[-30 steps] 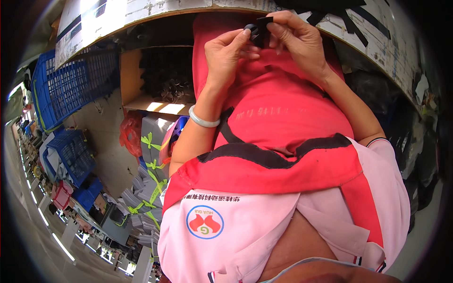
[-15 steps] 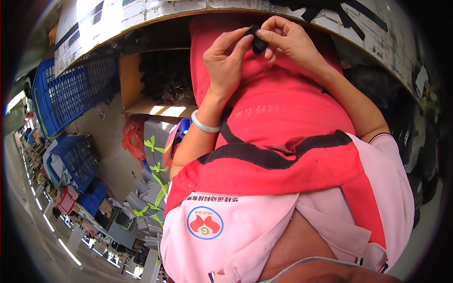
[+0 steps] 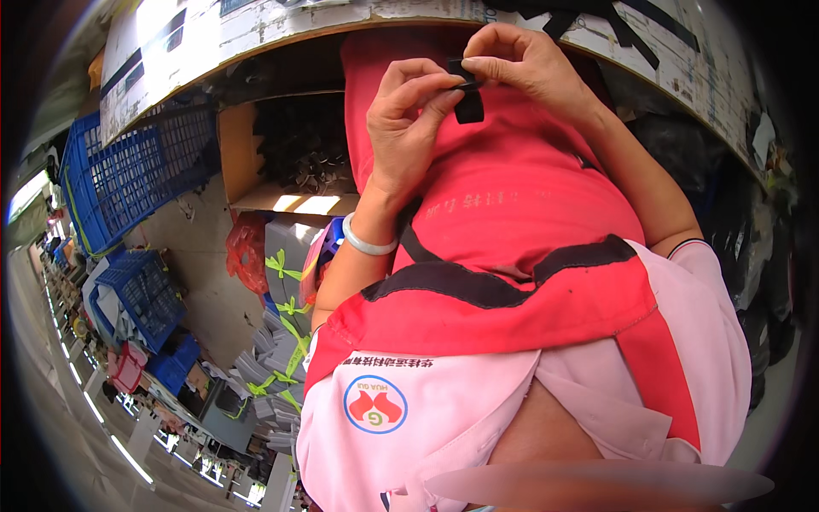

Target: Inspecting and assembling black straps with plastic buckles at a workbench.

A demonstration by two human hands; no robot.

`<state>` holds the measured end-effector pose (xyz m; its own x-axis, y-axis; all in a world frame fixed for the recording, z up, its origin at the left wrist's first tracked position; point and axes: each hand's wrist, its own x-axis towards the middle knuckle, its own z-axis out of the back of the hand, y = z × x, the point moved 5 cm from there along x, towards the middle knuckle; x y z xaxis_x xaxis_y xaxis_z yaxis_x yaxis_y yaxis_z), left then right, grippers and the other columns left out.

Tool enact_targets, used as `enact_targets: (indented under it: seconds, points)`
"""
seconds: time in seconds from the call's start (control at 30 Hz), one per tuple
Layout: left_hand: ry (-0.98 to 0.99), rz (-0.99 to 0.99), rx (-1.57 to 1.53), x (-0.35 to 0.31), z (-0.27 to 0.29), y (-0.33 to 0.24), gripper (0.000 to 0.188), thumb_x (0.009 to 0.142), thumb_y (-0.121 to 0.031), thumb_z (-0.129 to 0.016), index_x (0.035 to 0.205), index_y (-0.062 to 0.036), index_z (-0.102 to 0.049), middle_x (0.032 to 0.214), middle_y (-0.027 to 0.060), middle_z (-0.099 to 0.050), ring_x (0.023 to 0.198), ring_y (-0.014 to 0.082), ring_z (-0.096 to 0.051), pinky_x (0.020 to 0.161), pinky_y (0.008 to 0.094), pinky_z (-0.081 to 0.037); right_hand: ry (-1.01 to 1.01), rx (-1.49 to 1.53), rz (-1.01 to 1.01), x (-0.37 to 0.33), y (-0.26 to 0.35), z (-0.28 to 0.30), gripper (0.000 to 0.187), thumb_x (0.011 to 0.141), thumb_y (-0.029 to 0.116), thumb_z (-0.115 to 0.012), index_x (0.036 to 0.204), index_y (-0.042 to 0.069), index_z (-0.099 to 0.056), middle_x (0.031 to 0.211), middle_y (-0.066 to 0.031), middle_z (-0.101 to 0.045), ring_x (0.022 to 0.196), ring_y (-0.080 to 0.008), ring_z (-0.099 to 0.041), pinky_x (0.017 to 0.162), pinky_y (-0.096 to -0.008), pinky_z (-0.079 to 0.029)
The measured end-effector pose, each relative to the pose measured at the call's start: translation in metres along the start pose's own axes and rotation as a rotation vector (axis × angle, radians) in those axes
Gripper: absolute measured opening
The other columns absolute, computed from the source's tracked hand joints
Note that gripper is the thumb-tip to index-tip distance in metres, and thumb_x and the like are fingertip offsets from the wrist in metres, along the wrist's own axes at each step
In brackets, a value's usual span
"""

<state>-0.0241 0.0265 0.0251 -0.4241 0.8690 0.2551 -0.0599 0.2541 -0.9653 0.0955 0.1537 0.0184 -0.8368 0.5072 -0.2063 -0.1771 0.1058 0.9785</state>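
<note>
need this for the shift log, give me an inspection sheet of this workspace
surface: worn pale workbench edge curves across the top, paint chipped.
job's things: small black clip-like part held up against a red apron.
clutter: open cardboard box of dark parts under the bench; grey bundles tied with green ribbon lower left.
grippers: left hand and right hand both pinch the part; white bangle on the left wrist.
cables: nothing seen; black straps lie on the bench.
surroundings: blue plastic crates at left, black bags at right.
</note>
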Motion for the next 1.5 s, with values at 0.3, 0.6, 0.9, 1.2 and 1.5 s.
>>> enact_targets:
  seconds: [0.3,0.6,0.9,1.2,1.5]
  points:
    - [0.262,0.410,0.202,-0.024,0.066,-0.033,0.014,0.081,0.009,-0.065,0.093,0.0034,-0.067,0.087,0.0057,-0.062,0.072,0.0096,-0.059,0.064,0.0204,-0.047,0.134,0.165,-0.013,0.003,-0.014,-0.033,0.018,0.089,0.013,-0.067,0.100,0.002,-0.058,0.089,-0.0018,-0.061,0.079,-0.0085,-0.059,0.072,-0.0232,-0.050]
    - [-0.076,0.329,0.415,0.008,0.121,-0.032,0.032,0.086,0.000,-0.066,0.118,-0.0012,-0.061,0.103,0.0089,-0.063,0.081,0.0110,-0.063,0.072,0.0226,-0.050,0.236,-0.269,-0.038,-0.002,-0.026,-0.034,0.019,0.088,0.014,-0.062,0.100,0.001,-0.063,0.092,-0.0133,-0.068,0.086,-0.0223,-0.066,0.078,-0.0333,-0.051]
    - [0.155,0.049,1.211,0.227,0.031,0.020,0.061,0.073,-0.035,-0.074,0.125,-0.0094,-0.058,0.110,0.0181,-0.063,0.108,0.0333,-0.060,0.095,0.0396,-0.046,0.341,-0.307,-0.002,-0.009,-0.030,-0.034,0.020,0.086,0.015,-0.061,0.100,0.001,-0.063,0.095,-0.0149,-0.068,0.088,-0.0268,-0.065,0.080,-0.0352,-0.050]
    - [0.141,0.002,0.884,0.249,0.015,0.056,0.029,0.075,-0.013,-0.068,0.102,-0.0064,-0.069,0.097,0.0168,-0.065,0.088,0.0266,-0.064,0.080,0.0346,-0.051,0.271,-0.248,-0.080,0.001,-0.053,-0.009,0.018,0.085,0.013,-0.061,0.098,0.001,-0.063,0.089,-0.0133,-0.069,0.083,-0.0238,-0.066,0.076,-0.0342,-0.051]
    - [0.034,0.614,-0.676,0.261,0.061,0.069,0.025,0.082,-0.002,-0.069,0.105,-0.0060,-0.061,0.085,0.0079,-0.060,0.071,0.0184,-0.059,0.047,0.0212,-0.046,0.282,-0.226,-0.108,0.007,-0.055,-0.012,0.018,0.084,0.014,-0.061,0.096,0.001,-0.064,0.084,-0.0125,-0.069,0.078,-0.0224,-0.066,0.073,-0.0335,-0.051]
